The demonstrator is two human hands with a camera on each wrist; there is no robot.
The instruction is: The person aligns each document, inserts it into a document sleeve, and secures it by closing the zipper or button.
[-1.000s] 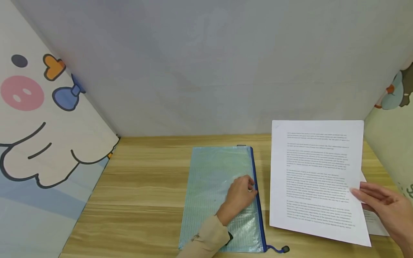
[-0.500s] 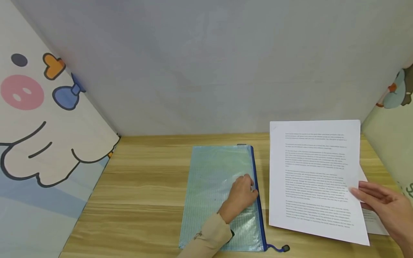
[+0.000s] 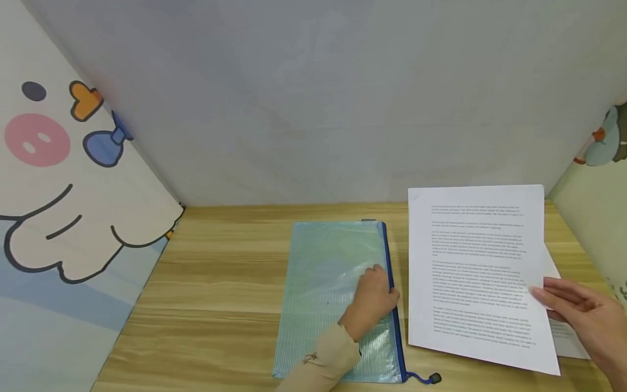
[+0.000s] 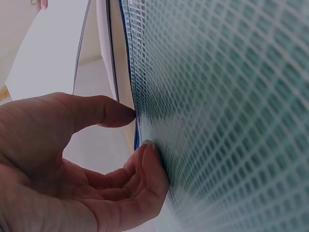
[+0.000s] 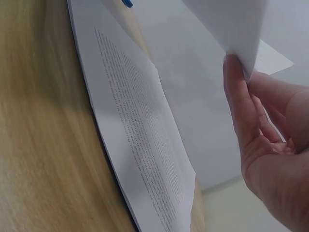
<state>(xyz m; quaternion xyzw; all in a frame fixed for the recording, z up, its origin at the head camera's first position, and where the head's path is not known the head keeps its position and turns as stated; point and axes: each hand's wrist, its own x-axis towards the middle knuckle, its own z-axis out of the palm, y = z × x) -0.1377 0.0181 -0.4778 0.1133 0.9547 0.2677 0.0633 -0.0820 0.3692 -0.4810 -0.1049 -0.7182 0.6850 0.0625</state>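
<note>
A translucent blue-green mesh zipper pouch point(image 3: 323, 272) lies flat on the table, its dark blue zip edge on the right. My left hand point(image 3: 372, 299) is over that edge. In the left wrist view my bent fingers point(image 4: 153, 179) touch the mesh and the thumb meets the blue edge, a gap between them. My right hand point(image 3: 588, 321) pinches the right edge of white printed paper point(image 3: 475, 272), held raised and tilted. In the right wrist view, thumb and fingers grip the paper's edge. More printed sheets point(image 5: 140, 125) lie beneath it on the table.
A blue cord with a dark end point(image 3: 433, 378) hangs from the zip at the pouch's lower right corner. The wood-grain table point(image 3: 206, 294) meets a grey back wall point(image 3: 313, 109). A cartoon-printed panel point(image 3: 44, 218) stands left and a pale panel point(image 3: 592, 212) right.
My left hand has shifted slightly right, so its thumb now reaches over the zip edge. The raised paper has drifted a little left; my right hand still pinches it.
</note>
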